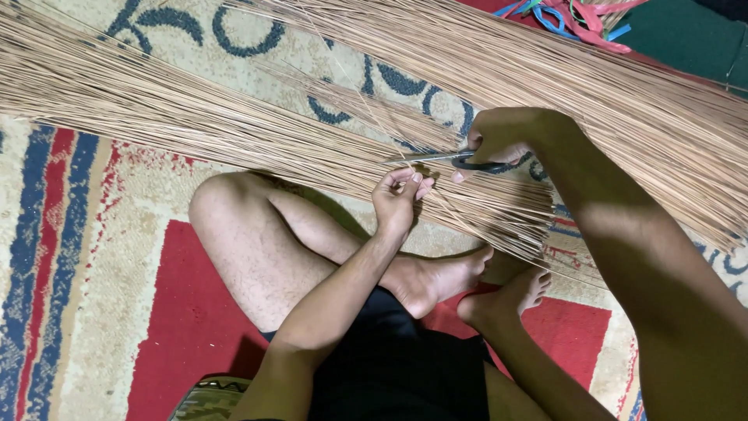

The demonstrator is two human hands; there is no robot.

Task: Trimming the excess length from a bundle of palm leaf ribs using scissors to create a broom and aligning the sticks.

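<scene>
I sit cross-legged on a patterned rug. My right hand (502, 136) grips a knife (436, 159) with a dark handle, its blade pointing left. My left hand (399, 195) pinches a thin brown stick just below the blade. A long bundle of thin brown sticks (195, 117) lies across the rug in front of my legs, its cut ends near my feet. A second bundle of sticks (592, 86) slants across the upper right.
The rug (101, 257) has red, blue and cream patterns. Coloured plastic strips (576, 14) lie at the top right beside a dark green surface (686, 35). My bare feet (483, 284) rest under the stick ends.
</scene>
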